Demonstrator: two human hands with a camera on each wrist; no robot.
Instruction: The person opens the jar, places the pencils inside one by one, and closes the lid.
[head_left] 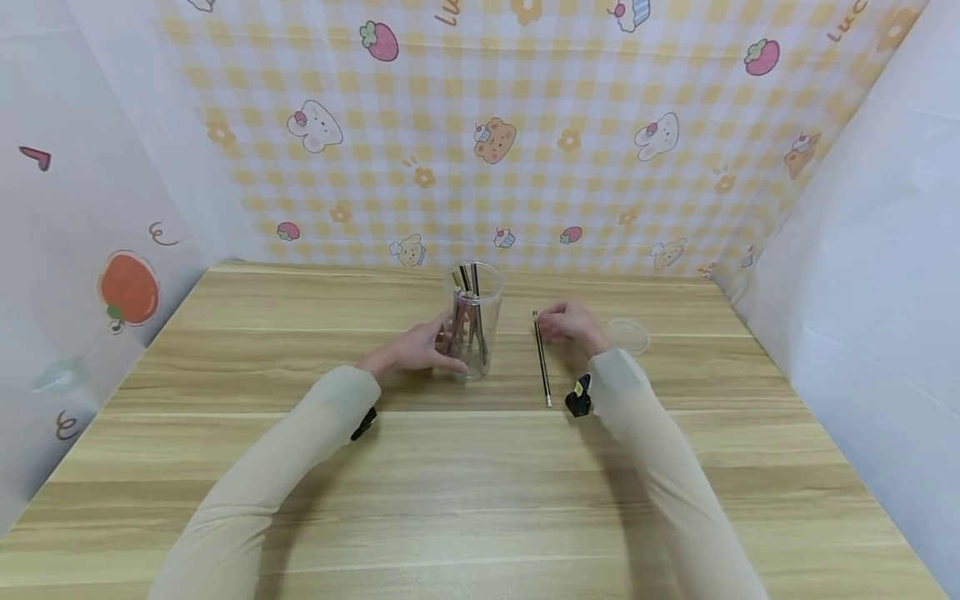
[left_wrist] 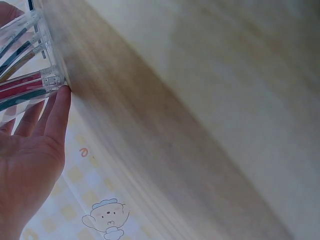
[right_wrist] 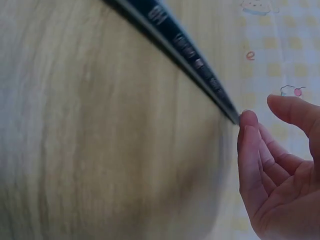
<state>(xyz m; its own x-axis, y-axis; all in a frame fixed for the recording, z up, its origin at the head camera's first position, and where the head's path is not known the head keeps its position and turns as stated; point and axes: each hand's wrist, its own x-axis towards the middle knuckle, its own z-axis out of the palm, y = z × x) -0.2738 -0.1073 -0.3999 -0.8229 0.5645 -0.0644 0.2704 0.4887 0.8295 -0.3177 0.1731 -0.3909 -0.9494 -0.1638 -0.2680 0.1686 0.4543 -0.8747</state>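
Note:
A tall clear plastic cup (head_left: 489, 321) stands on the table with several pens or pencils (head_left: 469, 321) in it. My left hand (head_left: 417, 346) holds the cup low on its left side, fingers behind it and thumb in front. In the left wrist view, the fingers (left_wrist: 57, 115) of that hand lie along the clear wall near the base. To the right of the cup, a dark pencil (head_left: 542, 364) lies on the wood, its pale end toward me. My right hand (head_left: 566, 322) is at its far end. A fingertip (right_wrist: 248, 119) touches or nearly touches the pencil, with the thumb apart.
A round clear lid (head_left: 628, 336) lies flat beside my right wrist. The wooden table (head_left: 480, 500) meets a yellow checked cloth (head_left: 420, 133) at the back and white sheets (head_left: 847, 250) at both sides. A black strap piece (head_left: 578, 397) sits at the right cuff.

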